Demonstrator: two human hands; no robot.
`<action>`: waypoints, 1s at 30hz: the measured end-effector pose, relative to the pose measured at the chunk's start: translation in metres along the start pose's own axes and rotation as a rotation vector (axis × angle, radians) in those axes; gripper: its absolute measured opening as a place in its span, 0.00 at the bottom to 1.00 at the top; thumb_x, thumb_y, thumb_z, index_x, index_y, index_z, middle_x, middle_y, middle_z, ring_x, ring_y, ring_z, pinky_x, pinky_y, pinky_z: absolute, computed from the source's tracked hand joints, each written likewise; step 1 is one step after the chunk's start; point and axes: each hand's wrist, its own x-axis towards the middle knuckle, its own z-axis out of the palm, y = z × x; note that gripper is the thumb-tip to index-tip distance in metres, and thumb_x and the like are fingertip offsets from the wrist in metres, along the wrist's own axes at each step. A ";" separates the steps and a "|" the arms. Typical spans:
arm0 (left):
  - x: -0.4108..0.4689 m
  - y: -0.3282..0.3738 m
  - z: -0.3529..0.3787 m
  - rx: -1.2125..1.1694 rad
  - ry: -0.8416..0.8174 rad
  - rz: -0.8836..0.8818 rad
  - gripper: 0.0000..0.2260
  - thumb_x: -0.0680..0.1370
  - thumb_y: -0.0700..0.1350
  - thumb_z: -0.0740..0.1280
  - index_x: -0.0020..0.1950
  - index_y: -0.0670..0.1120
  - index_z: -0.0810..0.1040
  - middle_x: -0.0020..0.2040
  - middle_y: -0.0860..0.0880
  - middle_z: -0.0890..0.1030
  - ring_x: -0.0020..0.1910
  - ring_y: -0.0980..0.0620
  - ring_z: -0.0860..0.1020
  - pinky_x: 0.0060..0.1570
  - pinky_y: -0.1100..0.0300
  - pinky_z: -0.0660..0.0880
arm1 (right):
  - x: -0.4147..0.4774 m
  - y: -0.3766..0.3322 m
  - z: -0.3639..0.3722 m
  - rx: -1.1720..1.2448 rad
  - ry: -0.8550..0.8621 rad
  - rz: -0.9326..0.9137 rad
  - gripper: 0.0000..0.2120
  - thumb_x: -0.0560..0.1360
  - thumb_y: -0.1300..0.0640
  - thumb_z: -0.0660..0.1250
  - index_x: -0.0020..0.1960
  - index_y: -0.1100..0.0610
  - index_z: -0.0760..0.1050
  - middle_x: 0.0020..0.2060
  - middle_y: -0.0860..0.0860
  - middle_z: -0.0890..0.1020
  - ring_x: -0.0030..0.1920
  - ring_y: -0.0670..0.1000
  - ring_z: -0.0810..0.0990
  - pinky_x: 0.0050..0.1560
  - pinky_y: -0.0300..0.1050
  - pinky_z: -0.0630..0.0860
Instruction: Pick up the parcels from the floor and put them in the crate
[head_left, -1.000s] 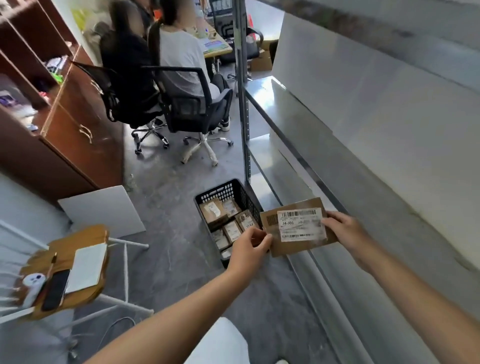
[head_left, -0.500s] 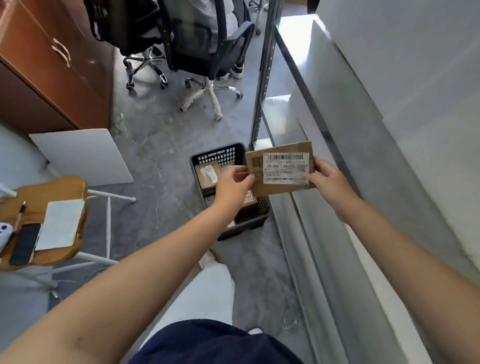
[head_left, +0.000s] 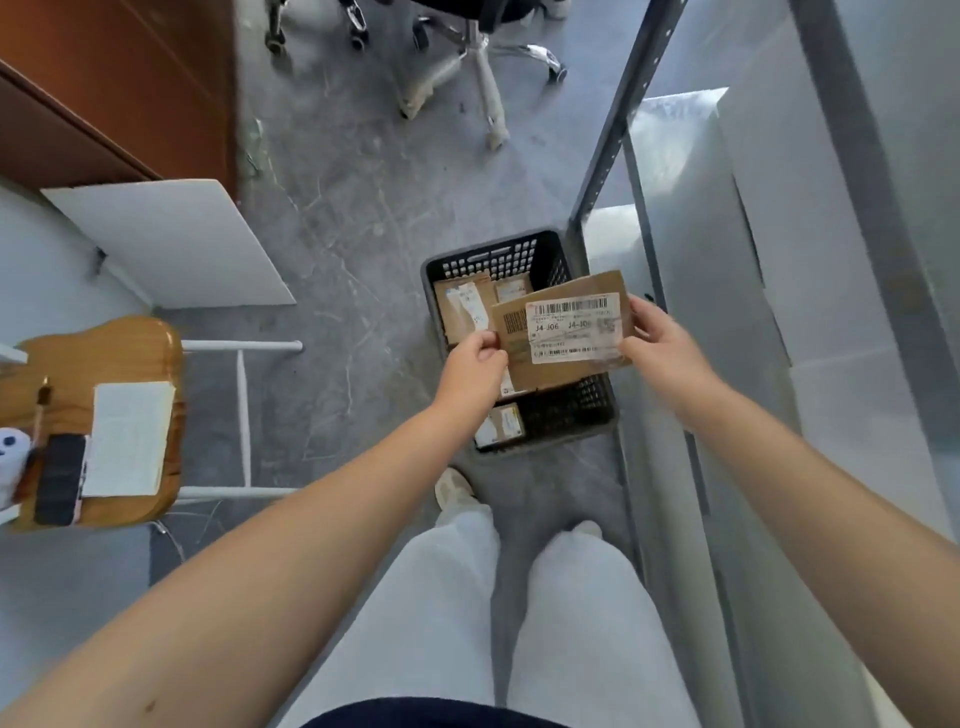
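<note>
A flat brown cardboard parcel with a white barcode label hangs level above the black plastic crate. My left hand pinches its left edge and my right hand grips its right edge. The crate stands on the grey floor beside the shelf post. Inside it lie several smaller brown parcels, partly hidden by the held parcel and my left hand.
A grey metal shelving unit runs along the right. A wooden stool with a phone and notebook stands at the left, a white board leans behind it. Office chair legs are at the top. My legs are below.
The view has tilted down towards the floor. The parcel, still held by both hands, has come over the crate, which now sits directly under it.
</note>
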 end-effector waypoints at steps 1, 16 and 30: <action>0.015 -0.008 0.008 0.021 0.003 -0.019 0.15 0.80 0.41 0.58 0.64 0.46 0.76 0.57 0.50 0.80 0.55 0.50 0.78 0.60 0.48 0.76 | 0.017 0.011 0.002 -0.017 0.003 0.017 0.28 0.80 0.61 0.63 0.76 0.44 0.62 0.67 0.44 0.75 0.65 0.45 0.75 0.63 0.45 0.73; 0.221 -0.185 0.142 -0.062 -0.065 -0.461 0.20 0.82 0.36 0.54 0.73 0.46 0.71 0.51 0.53 0.75 0.47 0.52 0.73 0.53 0.57 0.70 | 0.237 0.240 0.049 -0.603 -0.351 0.189 0.43 0.79 0.66 0.61 0.77 0.35 0.39 0.64 0.49 0.74 0.54 0.51 0.77 0.56 0.51 0.78; 0.283 -0.312 0.220 0.036 0.006 -0.584 0.10 0.81 0.43 0.59 0.47 0.45 0.78 0.50 0.42 0.81 0.53 0.41 0.78 0.58 0.47 0.77 | 0.278 0.373 0.111 -0.688 -0.207 0.208 0.45 0.77 0.61 0.62 0.74 0.32 0.34 0.73 0.62 0.56 0.62 0.63 0.74 0.60 0.59 0.76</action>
